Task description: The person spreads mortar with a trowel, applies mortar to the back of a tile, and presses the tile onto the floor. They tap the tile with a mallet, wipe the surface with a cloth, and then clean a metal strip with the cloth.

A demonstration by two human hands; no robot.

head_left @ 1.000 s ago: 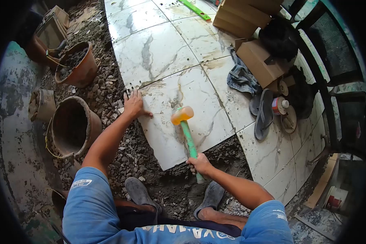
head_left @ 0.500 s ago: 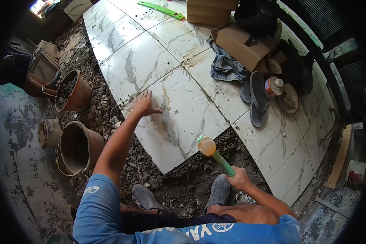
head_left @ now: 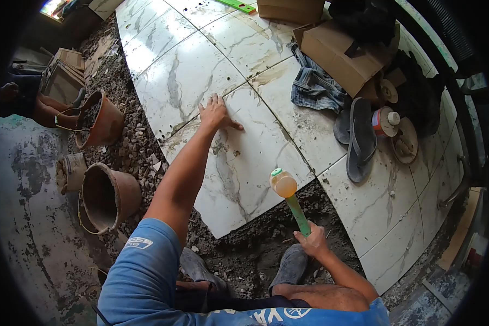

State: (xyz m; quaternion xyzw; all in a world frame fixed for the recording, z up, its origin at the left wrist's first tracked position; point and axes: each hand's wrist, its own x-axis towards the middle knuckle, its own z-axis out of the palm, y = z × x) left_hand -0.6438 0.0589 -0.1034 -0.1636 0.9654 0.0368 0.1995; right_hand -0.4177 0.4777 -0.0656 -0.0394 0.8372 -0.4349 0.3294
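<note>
My left hand lies flat with spread fingers on a white, grey-veined floor tile, close to the joint at its far edge. In my right hand is the green handle of a mallet, its rounded amber head raised over the tile's near right corner. The tile's near edges border dark, loose mortar bed. On its far and right sides it meets other tiles of the same pattern.
Two buckets stand on rubble at left, near another person's legs. Sandals, jeans, a can and a cardboard box lie on the tiles at right. A green level rests at the far end.
My left hand has slid right and farther forward across the tile, still flat. The mallet stays raised in my right hand, held slightly more upright. The view has shifted a little.
</note>
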